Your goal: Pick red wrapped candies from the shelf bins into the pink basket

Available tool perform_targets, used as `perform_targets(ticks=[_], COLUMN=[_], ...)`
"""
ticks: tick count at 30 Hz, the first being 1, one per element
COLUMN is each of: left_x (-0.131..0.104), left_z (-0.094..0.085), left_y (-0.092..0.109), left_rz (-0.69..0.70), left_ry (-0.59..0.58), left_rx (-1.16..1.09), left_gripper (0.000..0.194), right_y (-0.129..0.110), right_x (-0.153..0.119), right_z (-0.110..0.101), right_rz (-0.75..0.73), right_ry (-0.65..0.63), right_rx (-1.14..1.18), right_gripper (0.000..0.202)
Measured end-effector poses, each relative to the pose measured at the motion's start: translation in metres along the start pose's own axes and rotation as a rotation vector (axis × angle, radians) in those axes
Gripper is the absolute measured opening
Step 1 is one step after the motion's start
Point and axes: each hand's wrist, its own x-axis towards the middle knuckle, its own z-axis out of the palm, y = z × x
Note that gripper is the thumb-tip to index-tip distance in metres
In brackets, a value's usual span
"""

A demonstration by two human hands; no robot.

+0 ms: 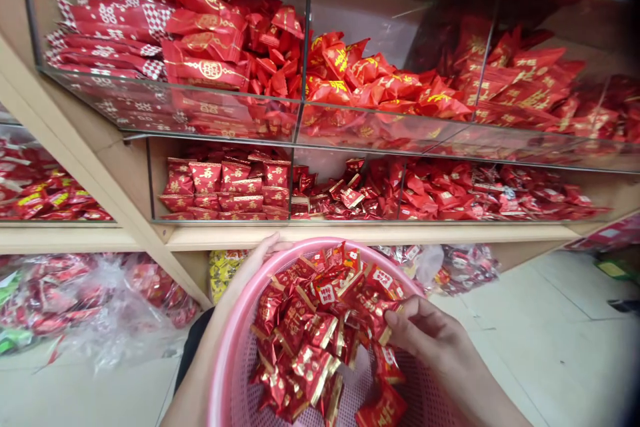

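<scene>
A pink plastic basket (235, 300) with mesh walls is tilted towards me below the shelves. Red and gold wrapped candies (315, 370) fill much of it, and part of its mesh bottom shows between them. My left hand (267, 247) is closed against the basket's outer far-left side, its fingers mostly hidden behind the rim. Over the basket's right side, my right hand (425, 327) pinches a red wrapped candy (380, 317) between thumb and fingers. A few loose candies lie beneath that hand.
Glass-divided upper shelf compartments hold red packets (210, 40). Below, a lower shelf (375, 235) carries smaller red candies (225, 187). Clear plastic bags of sweets (100, 300) lie on the tiled floor at left, and a yellow bag (225, 270) sits under the shelf.
</scene>
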Motion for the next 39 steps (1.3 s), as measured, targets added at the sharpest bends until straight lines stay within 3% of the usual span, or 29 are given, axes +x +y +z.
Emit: perform_targets(ticks=[8,15,18,22,29,39], left_x=[0.001,0.0,0.002,0.004,0.003,0.008], left_z=[0.002,0.001,0.0,0.001,0.0,0.0], left_y=[-0.001,0.001,0.001,-0.001,-0.007,-0.003], left_rz=[-0.018,-0.011,-0.004,0.009,0.036,0.023], left_ry=[0.03,0.01,0.006,0.013,0.043,0.052], left_rx=[-0.013,-0.001,-0.003,-0.016,-0.031,-0.009], left_gripper=[0.032,0.032,0.029,0.027,0.028,0.026], right_y=[0.002,0.012,0.002,-0.01,0.007,0.009], right_x=[-0.018,-0.015,-0.005,0.009,0.01,0.015], right_z=[0.004,0.05,0.068,0.09,0.117,0.129], right_rz=[0.138,0.132,0.02,-0.134,-0.252,-0.258], right_ry=[-0.146,-0.34,-0.387,-0.407,-0.368,-0.385], right_rx=[-0.051,-0.119,-0.207,-0.413,-0.967,-0.945], right_gripper=[0.034,0.029,0.023,0.016,0.013,0.016])
